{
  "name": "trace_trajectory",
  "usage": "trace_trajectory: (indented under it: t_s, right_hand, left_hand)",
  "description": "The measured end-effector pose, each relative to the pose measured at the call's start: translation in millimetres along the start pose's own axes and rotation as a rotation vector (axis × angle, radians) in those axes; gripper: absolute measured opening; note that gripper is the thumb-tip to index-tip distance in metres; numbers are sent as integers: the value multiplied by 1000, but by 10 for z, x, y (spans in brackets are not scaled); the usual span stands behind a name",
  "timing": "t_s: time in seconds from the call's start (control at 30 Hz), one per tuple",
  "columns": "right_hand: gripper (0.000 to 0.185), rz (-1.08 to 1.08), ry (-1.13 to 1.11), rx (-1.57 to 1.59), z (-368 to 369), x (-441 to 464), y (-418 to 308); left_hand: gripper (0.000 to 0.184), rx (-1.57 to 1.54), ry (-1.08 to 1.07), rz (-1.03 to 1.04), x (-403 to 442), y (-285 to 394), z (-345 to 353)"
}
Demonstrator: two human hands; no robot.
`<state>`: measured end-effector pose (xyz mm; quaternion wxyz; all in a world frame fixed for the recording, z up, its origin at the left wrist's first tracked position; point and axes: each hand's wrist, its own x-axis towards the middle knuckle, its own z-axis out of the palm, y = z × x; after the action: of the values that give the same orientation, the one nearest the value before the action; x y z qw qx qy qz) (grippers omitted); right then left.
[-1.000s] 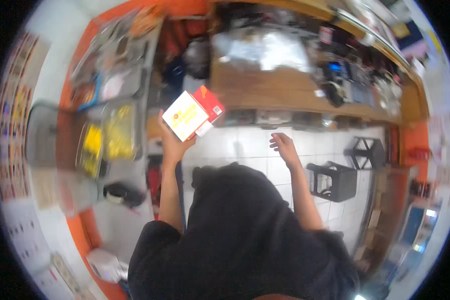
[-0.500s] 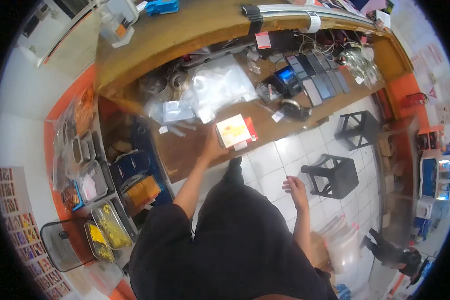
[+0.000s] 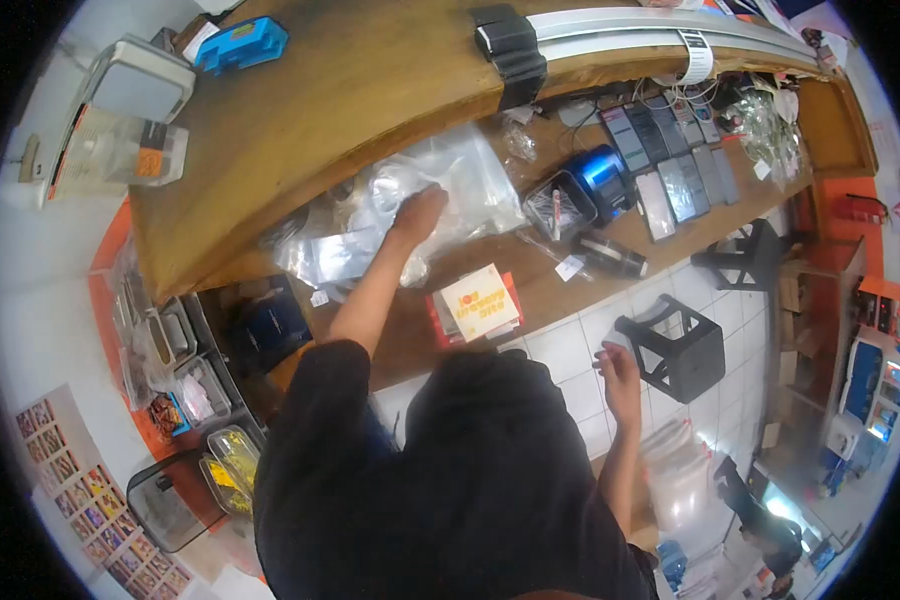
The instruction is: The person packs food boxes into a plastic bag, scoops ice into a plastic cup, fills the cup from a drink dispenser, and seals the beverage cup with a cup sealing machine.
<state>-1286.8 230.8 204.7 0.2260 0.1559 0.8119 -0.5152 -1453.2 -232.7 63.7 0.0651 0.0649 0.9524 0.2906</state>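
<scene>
My left hand (image 3: 420, 213) reaches over the clear plastic bags (image 3: 475, 185) on the brown table. Its fingers are curled down at a round clear roll (image 3: 383, 187) beside the bags. What lies under the fingers is hidden. Nearer to me, a small white box with yellow and orange lettering (image 3: 483, 303) rests on a red packet (image 3: 515, 300). My right hand (image 3: 620, 375) hangs in the air above the tiled floor, near a black stool (image 3: 685, 350). It holds nothing, and its fingers are loosely bent and apart.
Several phones (image 3: 670, 160) lie in rows at the table's right, past a card terminal (image 3: 605, 180) and a small bin (image 3: 560, 205). A raised wooden counter (image 3: 300, 100) overhangs the back. Stools stand on the right. A person (image 3: 760, 515) is at lower right.
My left hand has let go of the white box, which now lies on the table. The hand has moved forward onto the plastic bags. My view has shifted closer to the counter.
</scene>
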Motion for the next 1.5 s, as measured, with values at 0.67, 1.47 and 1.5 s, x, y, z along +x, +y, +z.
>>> trace_trajectory:
  t_s: [0.67,1.47,1.5]
  right_hand:
    - [32,-1152,-564,-1078,2586,2247,-988]
    - [55,-86,-1423,1138,-891,-32,-1100]
    - [56,-97,-1484,1190,-936,-36,-1042]
  left_hand:
    - [22,-362,480,-114,-396,1213,-1002]
    - [36,-1172,737,207,-2309,3150,-1288]
    - [34,-1004,771,123,-2286,3315,-1228]
